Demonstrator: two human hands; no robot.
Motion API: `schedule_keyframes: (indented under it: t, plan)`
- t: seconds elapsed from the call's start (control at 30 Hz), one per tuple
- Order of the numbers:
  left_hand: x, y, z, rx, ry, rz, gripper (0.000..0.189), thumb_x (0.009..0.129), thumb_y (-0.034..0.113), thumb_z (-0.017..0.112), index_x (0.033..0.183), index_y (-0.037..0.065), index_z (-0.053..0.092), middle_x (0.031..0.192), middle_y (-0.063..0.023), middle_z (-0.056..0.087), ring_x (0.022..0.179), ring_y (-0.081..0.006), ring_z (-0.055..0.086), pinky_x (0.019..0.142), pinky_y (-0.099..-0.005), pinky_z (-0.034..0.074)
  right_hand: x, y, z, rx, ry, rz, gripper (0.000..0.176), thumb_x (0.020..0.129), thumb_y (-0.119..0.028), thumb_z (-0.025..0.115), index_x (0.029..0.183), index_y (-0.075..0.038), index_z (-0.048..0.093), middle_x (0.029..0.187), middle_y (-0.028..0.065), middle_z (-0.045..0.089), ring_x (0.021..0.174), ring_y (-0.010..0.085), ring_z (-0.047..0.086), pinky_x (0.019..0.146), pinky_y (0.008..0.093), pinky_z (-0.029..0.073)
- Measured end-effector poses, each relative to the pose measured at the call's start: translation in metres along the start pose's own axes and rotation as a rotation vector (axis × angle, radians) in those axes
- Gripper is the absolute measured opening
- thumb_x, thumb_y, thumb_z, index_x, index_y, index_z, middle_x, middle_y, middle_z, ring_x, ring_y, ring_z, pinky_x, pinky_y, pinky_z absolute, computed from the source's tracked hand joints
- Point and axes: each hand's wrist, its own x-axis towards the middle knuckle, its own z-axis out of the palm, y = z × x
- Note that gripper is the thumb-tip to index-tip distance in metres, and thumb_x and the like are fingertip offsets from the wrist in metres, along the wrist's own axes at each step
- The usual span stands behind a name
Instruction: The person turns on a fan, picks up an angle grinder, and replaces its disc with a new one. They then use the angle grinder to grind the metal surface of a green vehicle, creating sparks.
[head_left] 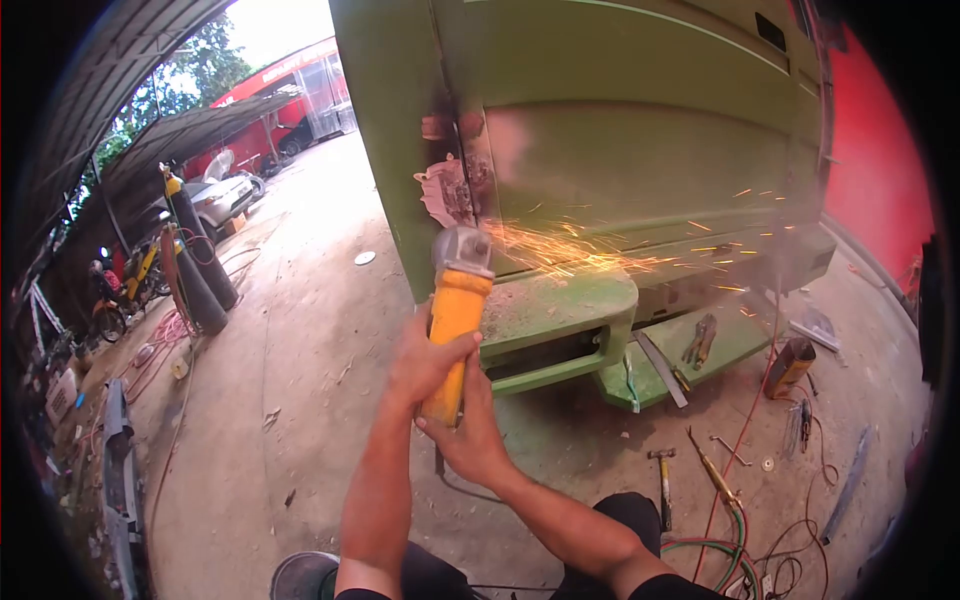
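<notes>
A yellow angle grinder point(459, 325) with a grey metal head is held upright in front of me. My left hand point(420, 362) is closed around the side of its body, thumb across the front. Lower down, my right hand point(474, 428) wraps the rear end of the handle. The grinder's head is at the edge seam of a green vehicle body panel point(620, 170), just below a patch of scraped, ragged filler point(447, 192). Orange sparks point(575, 250) spray to the right along the panel. The disc itself is hidden behind the head.
A green step point(560, 300) juts out below the panel. Pliers point(700, 338) and a metal strip point(660, 368) lie on a lower ledge. On the floor are a hammer point(664, 485), a torch point(712, 465), hoses and a can point(790, 367). Gas cylinders point(200, 265) stand left.
</notes>
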Motion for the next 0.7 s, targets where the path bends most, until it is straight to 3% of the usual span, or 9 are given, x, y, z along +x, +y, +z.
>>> schedule_keyframes:
  t: [0.1,0.17,0.37,0.7]
  plan:
    - [0.0,-0.013,0.007,0.104,0.046,-0.012,0.072,0.077,0.032,0.082,0.135,-0.001,0.056,0.112,-0.0164,0.069,0.101,-0.025,0.068,0.088,-0.037,0.052,-0.002,0.005,0.001,0.02,0.008,0.043,0.111,0.084,-0.012,0.077,0.158,0.003,-0.005,0.156,0.03,0.019,0.145,0.0453,0.023,0.121,0.0464,0.022]
    - [0.005,-0.016,0.01,-0.075,0.063,0.02,0.071,0.076,0.033,0.082,0.133,-0.001,0.057,0.113,-0.0167,0.069,0.102,-0.0263,0.068,0.09,-0.0372,0.052,0.004,0.005,-0.005,0.011,-0.003,0.026,0.111,0.084,-0.012,0.077,0.157,0.004,-0.005,0.156,0.0302,0.019,0.145,0.0453,0.023,0.121,0.0464,0.022]
    - [-0.001,-0.015,0.013,0.059,0.033,-0.034,0.069,0.077,0.035,0.081,0.133,0.002,0.057,0.114,-0.0161,0.069,0.103,-0.0271,0.068,0.091,-0.0382,0.051,-0.003,0.004,-0.004,-0.001,0.003,0.036,0.112,0.083,-0.012,0.078,0.158,0.004,-0.005,0.155,0.0296,0.02,0.143,0.0452,0.025,0.12,0.0467,0.024]
    - [0.0,-0.001,0.021,-0.025,0.03,-0.05,0.069,0.078,0.034,0.081,0.133,0.001,0.056,0.112,-0.0155,0.069,0.102,-0.0256,0.067,0.09,-0.0378,0.051,0.001,0.005,-0.019,-0.046,0.002,0.024,0.113,0.081,-0.011,0.079,0.158,0.002,-0.001,0.155,0.0284,0.023,0.143,0.0442,0.027,0.12,0.0462,0.025]
